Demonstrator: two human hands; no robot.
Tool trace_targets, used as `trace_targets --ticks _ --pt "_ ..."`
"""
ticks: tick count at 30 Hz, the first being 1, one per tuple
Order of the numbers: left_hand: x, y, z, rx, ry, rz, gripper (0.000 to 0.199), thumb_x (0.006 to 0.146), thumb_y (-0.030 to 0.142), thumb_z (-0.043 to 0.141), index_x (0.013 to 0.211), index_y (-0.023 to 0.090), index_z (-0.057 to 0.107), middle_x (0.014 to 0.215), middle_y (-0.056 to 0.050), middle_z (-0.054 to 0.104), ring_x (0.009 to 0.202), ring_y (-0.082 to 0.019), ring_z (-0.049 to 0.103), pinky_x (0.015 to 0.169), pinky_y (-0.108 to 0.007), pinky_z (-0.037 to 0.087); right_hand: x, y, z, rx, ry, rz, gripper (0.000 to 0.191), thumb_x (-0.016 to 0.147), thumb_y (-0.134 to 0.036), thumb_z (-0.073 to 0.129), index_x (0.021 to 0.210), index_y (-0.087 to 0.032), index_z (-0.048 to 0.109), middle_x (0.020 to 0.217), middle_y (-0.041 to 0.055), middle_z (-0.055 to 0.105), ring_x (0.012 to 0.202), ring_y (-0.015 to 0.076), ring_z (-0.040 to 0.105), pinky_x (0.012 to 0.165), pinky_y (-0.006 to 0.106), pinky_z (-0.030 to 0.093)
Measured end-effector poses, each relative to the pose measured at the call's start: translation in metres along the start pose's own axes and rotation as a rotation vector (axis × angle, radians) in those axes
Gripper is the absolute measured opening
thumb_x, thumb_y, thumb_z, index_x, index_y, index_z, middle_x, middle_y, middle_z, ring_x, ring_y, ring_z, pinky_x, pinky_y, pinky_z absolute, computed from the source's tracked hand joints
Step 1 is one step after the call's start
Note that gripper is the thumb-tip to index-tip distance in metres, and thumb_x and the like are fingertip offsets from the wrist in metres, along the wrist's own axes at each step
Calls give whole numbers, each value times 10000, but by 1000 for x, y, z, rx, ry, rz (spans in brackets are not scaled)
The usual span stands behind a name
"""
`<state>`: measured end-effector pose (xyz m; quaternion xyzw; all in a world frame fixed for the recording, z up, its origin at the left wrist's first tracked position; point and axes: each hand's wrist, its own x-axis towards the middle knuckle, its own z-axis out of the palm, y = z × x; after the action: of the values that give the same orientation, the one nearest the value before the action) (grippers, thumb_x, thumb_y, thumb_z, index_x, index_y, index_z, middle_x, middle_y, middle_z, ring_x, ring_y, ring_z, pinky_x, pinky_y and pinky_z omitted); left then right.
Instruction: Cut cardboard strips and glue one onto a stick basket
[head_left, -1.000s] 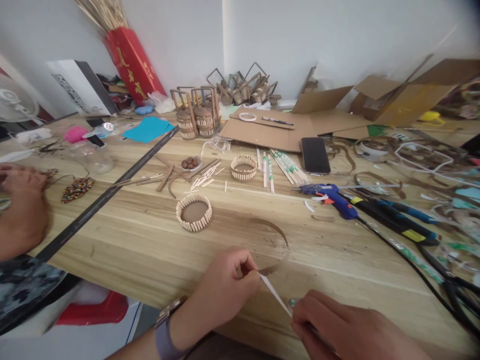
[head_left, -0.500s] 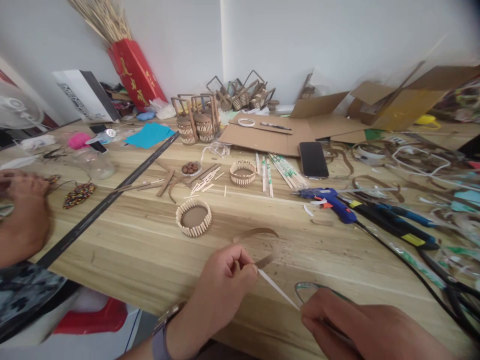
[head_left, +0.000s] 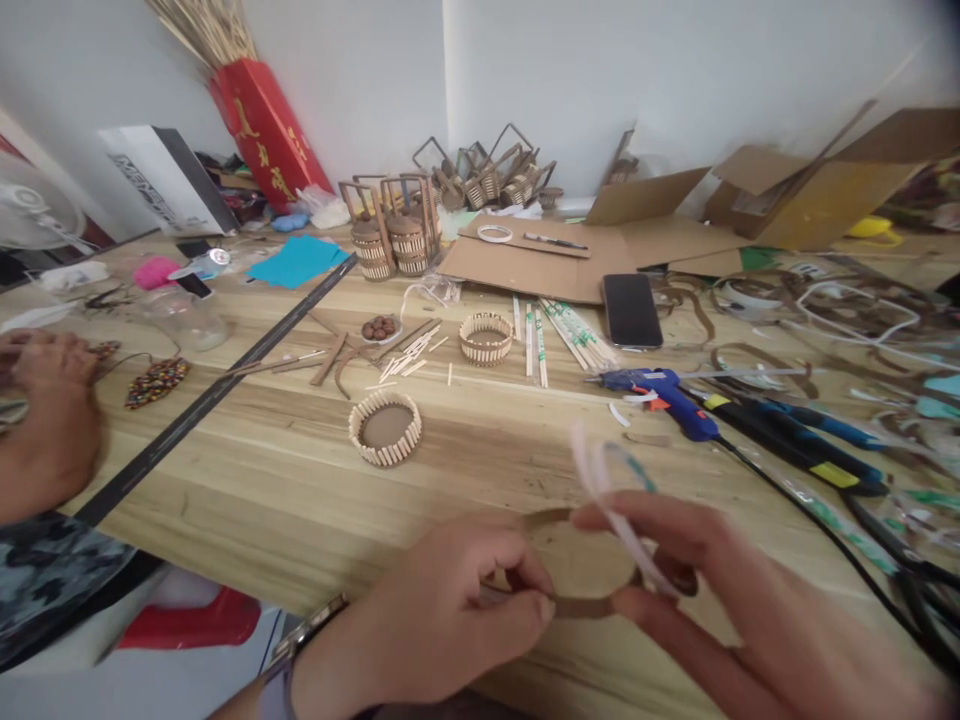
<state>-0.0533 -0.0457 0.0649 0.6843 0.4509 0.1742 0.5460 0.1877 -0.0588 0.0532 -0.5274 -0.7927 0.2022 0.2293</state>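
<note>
My left hand (head_left: 480, 610) pinches a thin brown strip (head_left: 585, 606) that curves in a loop above the front of the table. At the right side of this loop is my right hand (head_left: 697, 570), its thumb and fingers closed round the strip and a blurred white strip (head_left: 611, 500) that sticks up between the fingers. Beyond my left hand stands a ring of short wooden sticks around a brown base (head_left: 385, 428). A second stick ring (head_left: 486, 340) is farther back.
A blue glue gun (head_left: 660, 392), its cord and black-handled tools lie at right. Loose sticks (head_left: 409, 358), a phone (head_left: 632, 311) and cardboard (head_left: 532, 262) are farther back. Another person's hand (head_left: 52, 380) rests at far left.
My right hand has moved up and left, closer to my left hand, lifting the white strip. The brown strip now runs between both hands. My left hand has shifted slightly right and down.
</note>
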Motion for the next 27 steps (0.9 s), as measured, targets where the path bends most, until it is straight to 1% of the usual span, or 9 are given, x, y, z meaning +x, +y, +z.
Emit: trace_targets --ticks 3,7,9,12,15,19,23,25,27 --pt "-7 -1 -4 11 14 -7 123 845 270 570 827 209 675 875 13 656 815 -144 579 740 -230 413 -2 -7 7 85 -143 -7 313 909 -297 501 1216 -317 561 957 9 772 739 200 744 626 250 560" --pt "-12 -17 -14 5 88 -121 215 823 266 592 1026 235 655 826 31 630 807 -153 574 728 -240 425 -12 19 6 3 -76 145 400 935 -408 469 1320 -299 484 1062 58 763 813 259 752 609 293 566" --pt "-10 -27 -15 58 96 -141 194 835 234 573 1008 234 662 846 27 639 816 -154 577 733 -247 428 -16 38 5 -80 -50 173 450 937 -455 456 1355 -288 464 1071 76 764 843 286 752 589 314 569" --pt "-4 -37 -12 228 104 -81 158 872 154 544 883 215 689 910 6 675 898 -166 583 813 -273 429 -22 56 5 -179 -144 204 451 931 -476 453 1330 -273 506 923 73 791 726 292 757 512 324 558" --pt "3 -42 -4 458 112 -4 216 910 100 524 900 213 708 927 -21 676 968 -202 564 892 -339 427 -25 57 11 -244 -209 211 428 938 -460 432 1301 -256 531 873 79 793 684 296 756 502 339 562" --pt "5 -43 9 803 110 -27 296 916 68 511 993 257 725 940 -54 643 983 -246 548 887 -428 467 -27 51 20 -361 -222 201 373 959 -416 395 1258 -257 554 865 77 792 682 305 755 535 366 566" --pt "0 -55 32 1127 258 92 261 925 117 524 1100 207 696 1174 -137 618 1149 -304 519 957 -499 475 -27 49 25 -408 -243 217 372 943 -362 385 1243 -234 563 801 77 786 641 314 747 515 378 555" --pt "-3 -66 45 1203 279 220 314 932 108 495 1208 129 644 1228 -173 618 1189 -299 524 966 -451 492 -27 49 27 -403 -255 224 367 928 -356 398 1225 -234 575 808 76 786 644 312 748 508 373 553" --pt "-5 -74 55 1220 242 256 358 935 86 472 1270 72 597 1260 -202 617 1203 -287 548 936 -387 520 -28 49 29 -373 -179 235 330 906 -371 442 1169 -258 605 802 53 785 632 296 746 504 351 547"
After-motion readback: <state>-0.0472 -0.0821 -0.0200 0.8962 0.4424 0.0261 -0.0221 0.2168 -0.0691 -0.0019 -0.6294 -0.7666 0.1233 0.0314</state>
